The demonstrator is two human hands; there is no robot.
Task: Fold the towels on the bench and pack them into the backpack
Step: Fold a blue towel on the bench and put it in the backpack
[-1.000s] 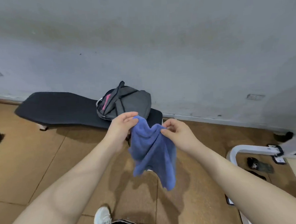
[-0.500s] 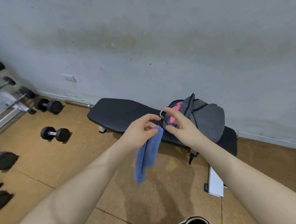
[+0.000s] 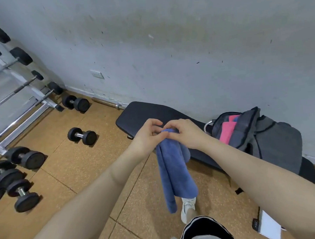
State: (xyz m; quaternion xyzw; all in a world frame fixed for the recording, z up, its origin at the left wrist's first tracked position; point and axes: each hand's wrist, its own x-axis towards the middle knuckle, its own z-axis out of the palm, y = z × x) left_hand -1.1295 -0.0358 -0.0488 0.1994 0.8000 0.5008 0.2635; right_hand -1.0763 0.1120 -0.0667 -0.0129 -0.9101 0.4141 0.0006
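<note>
Inside backpack (image 3: 274,142): pink towel (image 3: 226,132)

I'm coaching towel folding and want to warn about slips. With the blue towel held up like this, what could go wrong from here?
1. The blue terry towel hangs in mid-air, pinched only at its top edge by the left hand and right hand; a loose pinch could drop it onto the floor.
2. Its bunched layers may fold unevenly.
3. The grey fabric backpack on the black padded bench already holds pink cloth, so the opening may be tight.

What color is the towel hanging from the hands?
Blue. The towel shows plainly in the head view, hanging from both hands.
</note>
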